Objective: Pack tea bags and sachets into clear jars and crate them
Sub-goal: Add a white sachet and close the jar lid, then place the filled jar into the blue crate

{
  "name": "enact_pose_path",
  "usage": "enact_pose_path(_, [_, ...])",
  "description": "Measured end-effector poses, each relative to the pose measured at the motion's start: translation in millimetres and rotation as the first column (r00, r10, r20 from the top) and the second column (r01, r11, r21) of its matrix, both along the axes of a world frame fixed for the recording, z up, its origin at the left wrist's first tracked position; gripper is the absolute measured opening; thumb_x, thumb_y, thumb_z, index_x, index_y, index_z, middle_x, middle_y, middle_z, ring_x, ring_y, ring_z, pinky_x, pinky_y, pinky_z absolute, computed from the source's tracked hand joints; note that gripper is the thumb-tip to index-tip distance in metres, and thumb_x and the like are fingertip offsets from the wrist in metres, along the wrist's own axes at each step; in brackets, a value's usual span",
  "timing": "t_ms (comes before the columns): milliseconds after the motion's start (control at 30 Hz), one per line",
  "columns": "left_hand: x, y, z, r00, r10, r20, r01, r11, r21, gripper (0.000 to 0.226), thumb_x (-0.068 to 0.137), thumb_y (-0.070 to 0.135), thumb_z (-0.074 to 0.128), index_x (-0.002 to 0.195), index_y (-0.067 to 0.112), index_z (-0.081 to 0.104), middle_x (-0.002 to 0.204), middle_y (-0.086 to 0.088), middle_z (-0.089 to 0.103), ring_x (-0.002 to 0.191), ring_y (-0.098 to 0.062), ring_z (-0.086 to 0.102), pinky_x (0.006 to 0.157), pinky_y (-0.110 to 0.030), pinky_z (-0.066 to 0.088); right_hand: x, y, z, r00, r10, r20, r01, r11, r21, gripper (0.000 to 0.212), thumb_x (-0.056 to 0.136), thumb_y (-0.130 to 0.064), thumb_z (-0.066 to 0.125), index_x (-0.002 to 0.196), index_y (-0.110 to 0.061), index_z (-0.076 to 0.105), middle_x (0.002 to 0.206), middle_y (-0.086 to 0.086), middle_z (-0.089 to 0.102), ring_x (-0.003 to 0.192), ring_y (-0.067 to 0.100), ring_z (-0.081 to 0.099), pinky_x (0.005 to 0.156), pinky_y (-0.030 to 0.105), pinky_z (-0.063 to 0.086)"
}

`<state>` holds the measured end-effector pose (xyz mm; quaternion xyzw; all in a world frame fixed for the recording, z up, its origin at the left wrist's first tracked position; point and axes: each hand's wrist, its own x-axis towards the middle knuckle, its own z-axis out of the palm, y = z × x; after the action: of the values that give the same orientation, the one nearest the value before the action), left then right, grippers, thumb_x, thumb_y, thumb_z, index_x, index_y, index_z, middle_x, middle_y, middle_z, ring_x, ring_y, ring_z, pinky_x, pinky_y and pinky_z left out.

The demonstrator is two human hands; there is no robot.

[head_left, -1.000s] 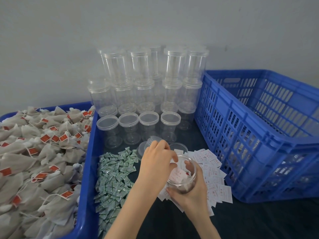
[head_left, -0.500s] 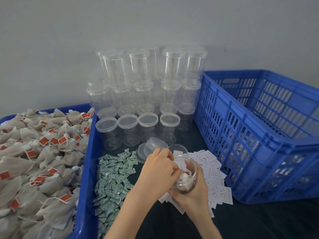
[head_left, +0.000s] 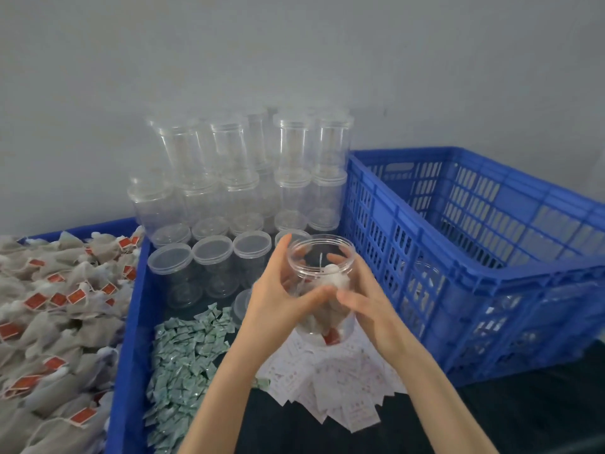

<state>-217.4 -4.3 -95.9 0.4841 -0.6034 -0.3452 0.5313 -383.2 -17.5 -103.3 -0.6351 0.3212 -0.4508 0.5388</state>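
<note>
Both hands cup one open clear jar (head_left: 322, 283), raised above the white sachets (head_left: 343, 385).

Left hand (head_left: 278, 303) wraps its curled fingers and thumb round the jar's left wall; right hand (head_left: 370, 303) holds the right wall with its fingers spread round the side. Inside the jar lie tea bags (head_left: 334, 283) with a red tag near the bottom. At far left, a blue bin (head_left: 126, 355) holds heaped tea bags with red tags (head_left: 49, 306); any writing on them is too small to read. Green sachets (head_left: 186, 355) lie beside it, lidded empty jars (head_left: 229, 198) stand stacked behind, and a blue crate (head_left: 474, 250) stands at right.
</note>
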Motion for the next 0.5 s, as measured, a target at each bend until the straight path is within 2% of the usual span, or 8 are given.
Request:
enact_pose_path(67, [-5.5,0.4,13.0,0.998,0.037,-0.054,-0.04,0.998,-0.041,0.09,0.06,0.05,0.085,0.138,0.041,0.041,0.118,0.032,0.06,0.107,0.01,0.059,0.083,-0.006,0.046,-1.8,-0.4,18.7,0.998,-0.062,0.003,0.062,0.997,-0.046,0.09,0.069,-0.048,0.07,0.149,-0.029,0.033,0.143,-0.017,0.052,0.131,-0.002,0.05,0.107,0.024,0.045])
enact_pose_path(133, [-14.6,0.4,23.9,0.996,0.068,-0.063,-0.073,0.994,-0.084,0.098,0.054,0.056,0.084,0.14,0.034,0.042,0.119,0.028,0.061,0.108,0.01,0.058,0.088,-0.009,0.046,-1.2,-2.4,39.4,0.978,-0.202,-0.054,0.193,0.972,-0.137,0.095,0.067,-0.048,0.077,0.149,-0.029,0.033,0.135,-0.025,0.055,0.127,-0.007,0.05,0.104,0.019,0.044])
enact_pose_path(200, [-24.8,-0.2,32.9,0.996,0.086,-0.028,-0.089,0.987,-0.133,0.096,0.055,0.053,0.086,0.138,0.035,0.042,0.119,0.028,0.058,0.111,0.01,0.056,0.092,-0.011,0.046,-1.9,-5.3,61.2,0.931,-0.317,-0.181,0.261,0.924,-0.278,0.095,0.07,-0.043,0.084,0.15,-0.028,0.035,0.131,-0.022,0.056,0.122,-0.006,0.053,0.101,0.021,0.045])
enact_pose_path(300, [-36.2,-4.6,47.8,0.995,0.091,-0.039,-0.096,0.984,-0.153,0.091,0.059,0.035,0.075,0.142,0.032,0.039,0.122,0.03,0.054,0.115,0.008,0.054,0.096,-0.019,0.048,-7.8,-10.4,93.7,0.817,-0.432,-0.382,0.249,0.862,-0.441,0.1,0.066,-0.051,0.087,0.15,-0.028,0.039,0.134,-0.009,0.052,0.125,0.009,0.052,0.106,0.039,0.046])
enact_pose_path(400, [-46.2,-10.7,62.4,0.998,0.06,-0.024,-0.063,0.977,-0.205,0.093,0.061,0.035,0.076,0.144,0.03,0.037,0.127,0.025,0.055,0.117,0.011,0.052,0.095,-0.017,0.045,-18.4,-14.7,126.0,0.673,-0.503,-0.542,0.18,0.823,-0.539,0.108,0.052,-0.071,0.073,0.147,-0.029,0.046,0.129,-0.007,0.051,0.122,0.014,0.054,0.103,0.042,0.047])
enact_pose_path(500, [-59.8,-16.5,76.8,1.0,-0.01,-0.007,0.008,0.966,-0.258,0.105,0.064,0.04,0.086,0.15,0.027,0.027,0.134,0.03,0.043,0.121,0.019,0.041,0.093,-0.004,0.038,-31.7,-22.8,149.8,0.614,-0.549,-0.567,0.154,0.788,-0.597,0.087,0.064,-0.06,0.078,0.139,-0.022,0.053,0.12,-0.007,0.05,0.114,0.013,0.054,0.101,0.036,0.045])
